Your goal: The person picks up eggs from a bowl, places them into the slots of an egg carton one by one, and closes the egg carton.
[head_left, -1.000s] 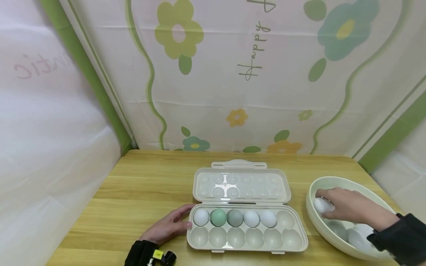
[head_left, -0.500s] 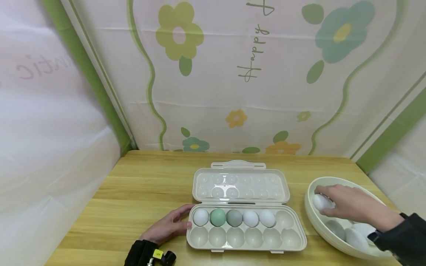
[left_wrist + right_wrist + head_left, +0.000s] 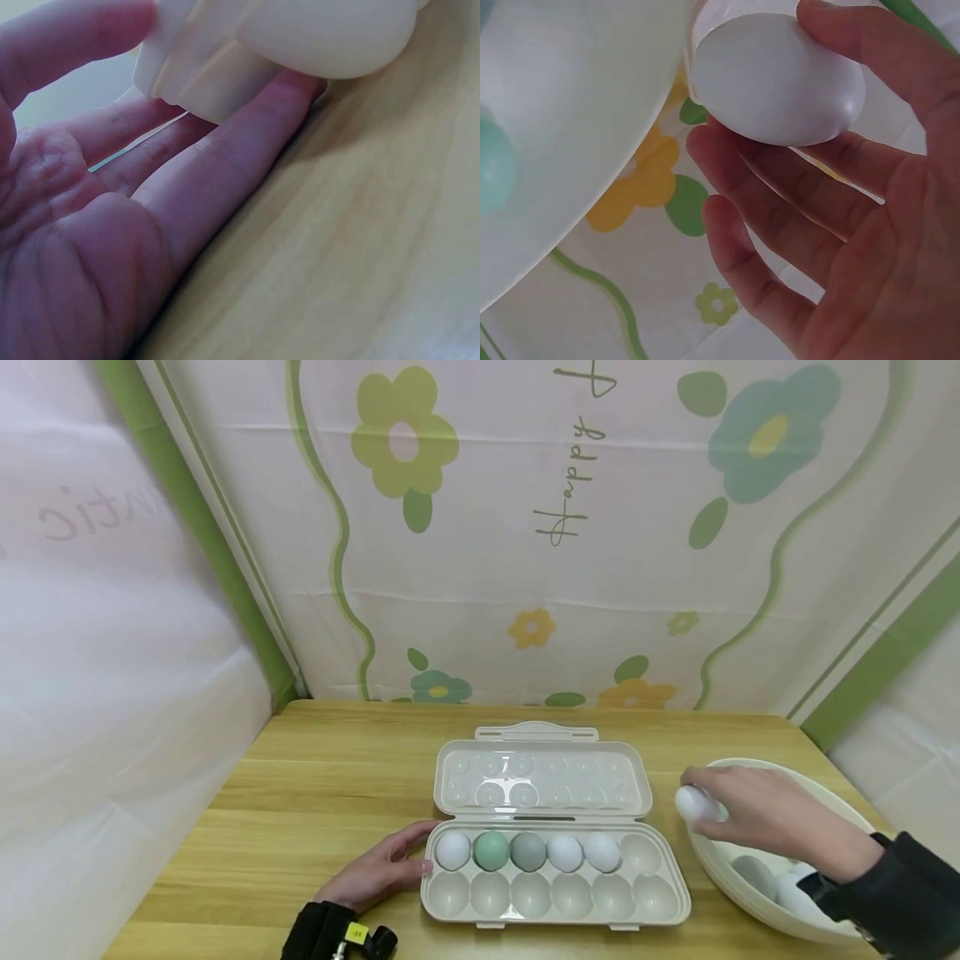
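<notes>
My right hand (image 3: 772, 818) holds a white egg (image 3: 696, 805) between thumb and fingers, over the left rim of a pale bowl (image 3: 757, 764). In the right wrist view the egg (image 3: 776, 79) lies sideways against the fingertips, beside the bowl wall (image 3: 592, 112). An egg box (image 3: 555, 921) stands with its lid (image 3: 543, 777) folded back. Its back row carries several eggs, among them a green egg (image 3: 491, 851) and a grey egg (image 3: 528, 852); the rightmost back cup and front row are bare. My left hand (image 3: 378, 868) grips the box's left end, thumb on the rim, fingers low against its underside (image 3: 225, 86).
Inside the bowl lie a grey egg (image 3: 754, 877) and white ones, partly covered by the right arm; a green egg (image 3: 495, 165) shows in the right wrist view. Wooden tabletop (image 3: 315, 793) surrounds the box. A flower-printed cloth (image 3: 480, 568) hangs behind the table.
My right hand has lifted the white egg from inside the bowl and moved it left to the rim. The left hand and egg box stay put.
</notes>
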A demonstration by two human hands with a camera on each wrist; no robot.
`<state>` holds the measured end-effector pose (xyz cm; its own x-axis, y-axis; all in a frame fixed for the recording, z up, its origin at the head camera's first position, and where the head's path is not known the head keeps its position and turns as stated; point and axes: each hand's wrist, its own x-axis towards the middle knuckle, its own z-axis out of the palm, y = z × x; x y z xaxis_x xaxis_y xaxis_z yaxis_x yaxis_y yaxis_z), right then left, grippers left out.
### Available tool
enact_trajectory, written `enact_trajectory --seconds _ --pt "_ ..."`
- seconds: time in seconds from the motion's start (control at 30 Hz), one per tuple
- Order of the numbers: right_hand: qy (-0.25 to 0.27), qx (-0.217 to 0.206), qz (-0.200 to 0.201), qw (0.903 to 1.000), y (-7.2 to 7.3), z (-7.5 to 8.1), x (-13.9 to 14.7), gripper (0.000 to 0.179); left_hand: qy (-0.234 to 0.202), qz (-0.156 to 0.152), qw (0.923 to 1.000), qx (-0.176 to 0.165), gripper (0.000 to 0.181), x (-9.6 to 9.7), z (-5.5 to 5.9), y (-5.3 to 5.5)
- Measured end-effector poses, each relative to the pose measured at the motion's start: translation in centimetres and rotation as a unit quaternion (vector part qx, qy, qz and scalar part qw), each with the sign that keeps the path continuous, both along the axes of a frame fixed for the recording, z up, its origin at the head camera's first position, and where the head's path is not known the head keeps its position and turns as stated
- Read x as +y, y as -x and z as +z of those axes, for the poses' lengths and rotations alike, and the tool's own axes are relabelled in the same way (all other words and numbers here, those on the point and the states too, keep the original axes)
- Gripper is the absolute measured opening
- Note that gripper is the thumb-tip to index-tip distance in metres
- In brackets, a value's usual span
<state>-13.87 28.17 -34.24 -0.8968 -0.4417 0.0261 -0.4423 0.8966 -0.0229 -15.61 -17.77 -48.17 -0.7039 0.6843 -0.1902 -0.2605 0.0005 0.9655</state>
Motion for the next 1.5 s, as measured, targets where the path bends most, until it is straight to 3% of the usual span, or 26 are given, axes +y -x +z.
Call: enact_trajectory --seconds 0.33,0.7,0.9,1.5 --pt "0.02 -0.015 0.036 0.999 0.2 -0.6 -2.4 0.027 0.004 -0.001 0.9999 0.011 0.051 0.1 -0.3 0.1" --pt "0.041 -0.098 0.052 0.9929 0.0 -2.4 -4.8 0.035 0.01 0.001 0.9999 -0.005 0.052 0.2 -0.2 0.3" --pt "0.049 -0.131 0.046 0.9891 0.2 -3.4 -5.1 0.033 0.009 0.002 0.9999 -0.007 0.052 0.2 -0.2 0.3" --pt "0.017 -0.151 0.028 0.988 -0.1 -5.2 -6.0 0.045 -0.003 -0.002 1.0 0.004 0.051 0.0 -0.4 0.2"
